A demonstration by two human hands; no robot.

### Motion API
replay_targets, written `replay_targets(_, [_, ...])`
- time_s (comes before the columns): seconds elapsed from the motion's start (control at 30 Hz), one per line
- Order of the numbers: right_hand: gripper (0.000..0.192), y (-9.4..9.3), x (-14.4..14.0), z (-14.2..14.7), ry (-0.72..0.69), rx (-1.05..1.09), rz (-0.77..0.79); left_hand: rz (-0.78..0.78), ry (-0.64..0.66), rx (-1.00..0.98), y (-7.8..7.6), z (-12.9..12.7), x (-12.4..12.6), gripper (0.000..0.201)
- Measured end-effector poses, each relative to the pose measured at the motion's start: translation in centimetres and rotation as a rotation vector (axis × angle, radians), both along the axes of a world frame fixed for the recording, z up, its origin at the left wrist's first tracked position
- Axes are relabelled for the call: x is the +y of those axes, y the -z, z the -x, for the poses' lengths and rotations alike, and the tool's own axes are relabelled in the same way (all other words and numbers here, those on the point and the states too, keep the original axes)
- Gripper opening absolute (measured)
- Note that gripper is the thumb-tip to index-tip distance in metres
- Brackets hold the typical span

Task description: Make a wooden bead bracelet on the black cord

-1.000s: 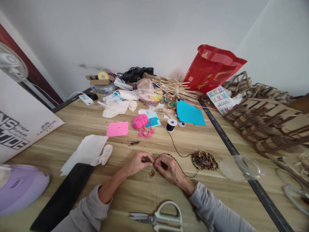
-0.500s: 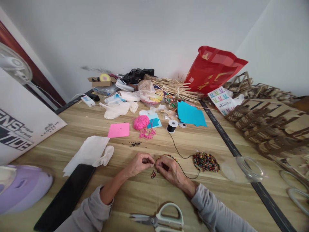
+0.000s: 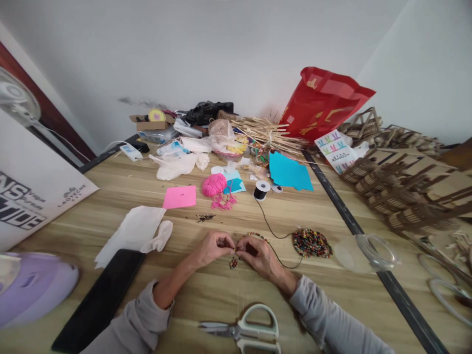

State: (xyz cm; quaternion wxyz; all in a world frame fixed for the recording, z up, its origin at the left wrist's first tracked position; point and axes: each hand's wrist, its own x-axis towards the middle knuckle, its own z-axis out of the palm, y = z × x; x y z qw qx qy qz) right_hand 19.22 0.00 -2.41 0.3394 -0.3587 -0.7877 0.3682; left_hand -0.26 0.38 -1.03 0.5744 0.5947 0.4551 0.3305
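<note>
Head view shows left hand [image 3: 214, 247] and right hand [image 3: 256, 254] pinching a beaded cord [image 3: 271, 230] together low over the bench [image 3: 221, 295], keeping the bead pile [image 3: 311, 243] within reach.

sleeves: grey, long, soft knit | left cuff pushed up forearm | hands: bare, no rings visible

Plain white walls [image 3: 228, 54] meet in a corner behind a light wooden table [image 3: 110, 196]; a fan [image 3: 14, 101] stands at left, daylight even.
</note>
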Motion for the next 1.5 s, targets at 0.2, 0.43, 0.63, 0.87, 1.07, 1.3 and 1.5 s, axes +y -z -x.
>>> replay_targets(0.2, [0.014,0.0,0.0,0.0,-0.028,-0.009,-0.015,-0.014,-0.009,-0.032,0.7,0.1,0.1,0.010])
replay_targets(0.43, [0.014,-0.5,-0.1,0.2,-0.038,-0.048,-0.105,-0.055,0.042,-0.003,1.0,0.2,0.1,0.008])
replay_targets(0.63, [0.002,-0.5,-0.2,0.3,0.050,-0.084,-0.247,-0.044,0.005,-0.088,1.0,0.5,0.4,0.011])
replay_targets(0.87, [0.019,-0.1,0.2,0.3,0.109,-0.066,-0.309,0.049,-0.112,-0.225,0.4,0.7,0.5,0.021])
replay_targets(1.07, [0.029,-0.1,0.1,0.1,0.087,-0.072,-0.298,0.049,-0.143,-0.256,-0.2,0.7,0.3,0.024])
replay_targets(1.3, [0.029,-0.5,0.1,0.0,0.034,-0.099,-0.305,0.028,-0.119,-0.210,-0.5,0.7,0.1,0.024])
replay_targets(1.5, [0.032,-1.0,0.0,0.5,-0.060,-0.236,-0.380,0.038,-0.104,-0.221,-0.6,0.7,0.1,0.024])
